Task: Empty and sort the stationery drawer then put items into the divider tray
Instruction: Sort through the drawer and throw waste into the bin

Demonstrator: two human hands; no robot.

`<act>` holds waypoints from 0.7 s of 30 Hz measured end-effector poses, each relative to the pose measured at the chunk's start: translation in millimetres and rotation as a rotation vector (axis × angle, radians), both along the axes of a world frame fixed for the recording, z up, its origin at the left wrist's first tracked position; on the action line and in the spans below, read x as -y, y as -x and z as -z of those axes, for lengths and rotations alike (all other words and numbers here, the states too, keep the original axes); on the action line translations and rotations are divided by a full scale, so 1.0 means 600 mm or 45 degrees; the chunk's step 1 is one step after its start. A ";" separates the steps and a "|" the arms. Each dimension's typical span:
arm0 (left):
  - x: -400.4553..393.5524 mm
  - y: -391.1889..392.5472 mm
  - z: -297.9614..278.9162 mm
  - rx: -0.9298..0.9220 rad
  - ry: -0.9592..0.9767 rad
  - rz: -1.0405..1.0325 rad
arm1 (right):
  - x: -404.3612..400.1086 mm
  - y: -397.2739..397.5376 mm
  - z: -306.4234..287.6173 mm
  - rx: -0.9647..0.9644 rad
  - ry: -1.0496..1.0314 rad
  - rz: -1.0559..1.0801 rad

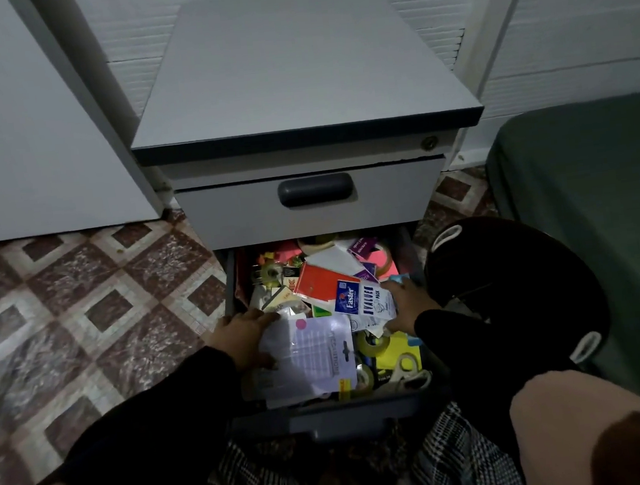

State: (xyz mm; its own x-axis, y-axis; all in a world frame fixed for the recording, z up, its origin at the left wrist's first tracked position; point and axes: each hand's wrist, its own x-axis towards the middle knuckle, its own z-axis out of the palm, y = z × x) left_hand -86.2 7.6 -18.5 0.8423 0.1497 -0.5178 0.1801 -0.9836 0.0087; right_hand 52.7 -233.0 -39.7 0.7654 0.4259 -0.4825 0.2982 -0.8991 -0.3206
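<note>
1. I look down at a grey pedestal cabinet (295, 88) standing on a patterned tile floor (82, 304); its upper drawer (312, 204) is closed, its dark handle (315, 190) centred on the front.
2. The stationery drawer (329, 415) below is pulled out toward my knees and crammed with loose items heaped over each other.
3. My left hand (241, 336) rests at the drawer's left edge, fingers spread fairly straight over the left side of a pale clear-fronted packet (310, 356); I cannot tell whether the thumb pinches it from beneath.
4. My right hand (408, 304) lies at the drawer's right side, fingers touching a white and blue "Faster" value pack (362, 297); whether they curl round it is hidden.
5. Behind that pack lies an orange-red card (320, 279), partly covered by a white sheet (332, 260).
6. Near the drawer's front right sit a clear tape roll (373, 344), yellow sticky notes (398, 346) and, on top of them, scissors with pale handles (410, 368).
7. Another tape roll (270, 273) lies at the back left, beside pink and orange paper scraps.
8. A black bag with white loops (519, 301) sits just right of the drawer, against a green covered surface (601, 215).
9. Both my sleeves are black; plaid fabric (263, 482) covers my lap below the drawer front.
</note>
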 end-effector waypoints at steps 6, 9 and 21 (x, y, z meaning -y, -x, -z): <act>0.000 -0.002 0.003 0.020 -0.033 -0.009 | -0.011 0.001 0.008 -0.085 -0.085 -0.027; -0.002 -0.004 0.005 -0.015 -0.023 -0.017 | -0.015 0.006 0.013 -0.044 -0.014 -0.072; -0.030 0.000 -0.017 0.302 0.560 -0.566 | -0.019 0.022 0.020 -0.070 0.153 -0.152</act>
State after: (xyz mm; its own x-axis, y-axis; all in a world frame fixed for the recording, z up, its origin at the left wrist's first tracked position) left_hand -86.4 25.3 -8.2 0.8478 0.3262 -0.4182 0.5114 -0.7118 0.4814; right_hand 39.5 -221.4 -52.0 0.6837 0.4491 -0.5752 0.3900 -0.8911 -0.2321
